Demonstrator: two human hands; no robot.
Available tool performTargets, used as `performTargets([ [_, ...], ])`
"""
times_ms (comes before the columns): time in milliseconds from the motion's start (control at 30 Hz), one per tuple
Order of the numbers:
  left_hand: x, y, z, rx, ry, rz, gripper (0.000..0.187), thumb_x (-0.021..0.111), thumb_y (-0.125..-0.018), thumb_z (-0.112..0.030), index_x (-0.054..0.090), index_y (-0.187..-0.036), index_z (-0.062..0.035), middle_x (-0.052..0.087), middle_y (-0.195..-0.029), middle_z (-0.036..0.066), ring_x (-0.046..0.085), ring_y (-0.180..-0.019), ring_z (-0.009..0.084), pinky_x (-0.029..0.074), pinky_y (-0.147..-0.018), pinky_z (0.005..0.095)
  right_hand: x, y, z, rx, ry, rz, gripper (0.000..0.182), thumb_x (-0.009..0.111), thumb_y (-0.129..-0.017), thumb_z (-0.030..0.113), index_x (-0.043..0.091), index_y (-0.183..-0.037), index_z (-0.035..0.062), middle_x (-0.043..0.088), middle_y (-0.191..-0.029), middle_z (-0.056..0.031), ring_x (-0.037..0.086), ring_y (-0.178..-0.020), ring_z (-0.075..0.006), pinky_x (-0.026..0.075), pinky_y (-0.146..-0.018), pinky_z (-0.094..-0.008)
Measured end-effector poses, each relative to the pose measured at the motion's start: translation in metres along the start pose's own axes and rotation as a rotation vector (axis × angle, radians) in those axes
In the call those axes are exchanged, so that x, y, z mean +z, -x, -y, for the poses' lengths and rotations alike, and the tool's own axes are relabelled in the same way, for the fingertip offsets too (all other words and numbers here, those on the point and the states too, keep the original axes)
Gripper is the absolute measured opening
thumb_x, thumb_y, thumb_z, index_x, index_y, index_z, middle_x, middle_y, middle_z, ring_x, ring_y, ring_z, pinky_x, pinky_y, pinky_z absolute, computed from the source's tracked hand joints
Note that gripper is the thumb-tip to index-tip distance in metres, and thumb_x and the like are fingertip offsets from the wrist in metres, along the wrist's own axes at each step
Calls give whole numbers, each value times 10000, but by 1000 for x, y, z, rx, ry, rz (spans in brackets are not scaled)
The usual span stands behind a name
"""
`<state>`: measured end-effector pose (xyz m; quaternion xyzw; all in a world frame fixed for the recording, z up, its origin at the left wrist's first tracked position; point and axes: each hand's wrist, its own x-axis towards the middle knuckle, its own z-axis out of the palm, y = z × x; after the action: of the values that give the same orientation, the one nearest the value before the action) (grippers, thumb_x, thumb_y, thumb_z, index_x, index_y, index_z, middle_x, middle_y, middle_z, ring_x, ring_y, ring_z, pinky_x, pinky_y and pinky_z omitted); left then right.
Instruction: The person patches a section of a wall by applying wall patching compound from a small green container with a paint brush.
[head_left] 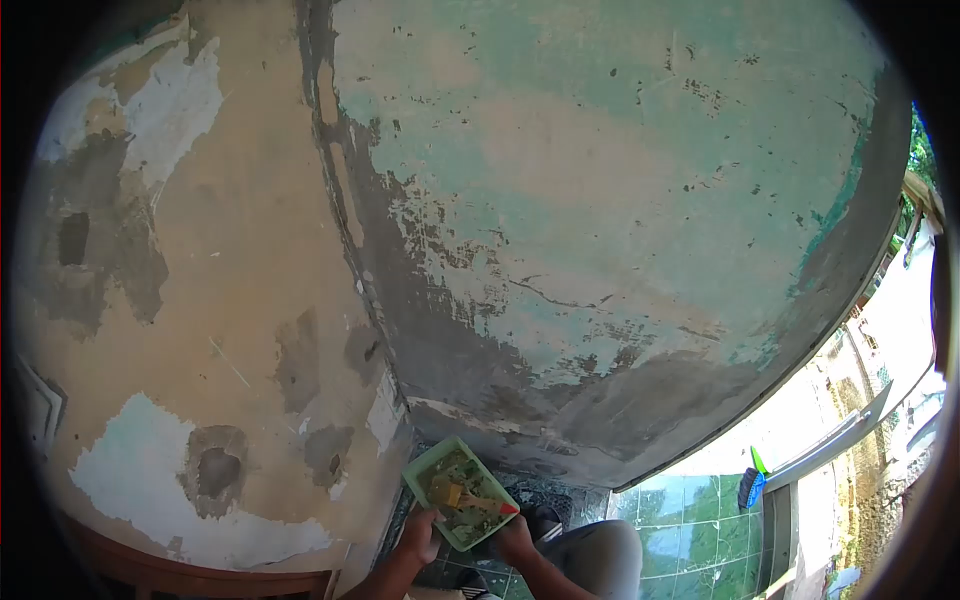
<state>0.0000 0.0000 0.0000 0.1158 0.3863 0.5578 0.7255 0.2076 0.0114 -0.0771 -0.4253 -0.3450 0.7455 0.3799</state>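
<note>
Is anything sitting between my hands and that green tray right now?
Nothing visible does. The left hand and right hand both grip the green tray at its near edge; a scraper lies inside it.

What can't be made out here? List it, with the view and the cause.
Head view only:
- Contents of the green tray: too small and mottled to identify.
- Tool lying in the tray: too small to name.
- Left hand and right hand: fingers hidden under the tray.
- Blue object on the floor: too small.
</note>
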Motion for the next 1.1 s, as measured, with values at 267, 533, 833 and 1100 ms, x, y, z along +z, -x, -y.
performTargets([
  [267,-6,27,7,-13,36,5,598,529,-794,-17,500,-1391,-15,614,-1258,131,632,-1168,298,541,-1000,457,44,35,-15,-216,180,78,533,728,-918,67,532,-1411,29,629,-1346,-86,629,-1192,-196,530,-995,-351],
  [533,-24,57,3,-73,11,10,684,563,-779,-83,459,-1452,-22,581,-1358,156,574,-1276,335,468,-1115,494,59,43,-46,-325,333,118,598,771,-887,69,523,-1431,30,631,-1345,-78,624,-1186,-187,522,-1005,-357],
  [833,-39,63,8,-17,-30,-38,703,558,-765,-67,452,-1457,-5,581,-1351,158,578,-1266,332,474,-1107,495,73,77,7,-179,225,258,573,763,-895,47,538,-1421,17,643,-1330,-71,616,-1195,-182,512,-1020,-362],
  [1100,-46,58,30,46,-48,-103,675,533,-753,-27,460,-1423,13,581,-1318,162,585,-1250,330,497,-1087,483,-66,70,-132,523,-118,-162,436,736,-955,257,611,-1327,67,698,-1155,-76,667,-1037,-195,545,-883,-356],
])
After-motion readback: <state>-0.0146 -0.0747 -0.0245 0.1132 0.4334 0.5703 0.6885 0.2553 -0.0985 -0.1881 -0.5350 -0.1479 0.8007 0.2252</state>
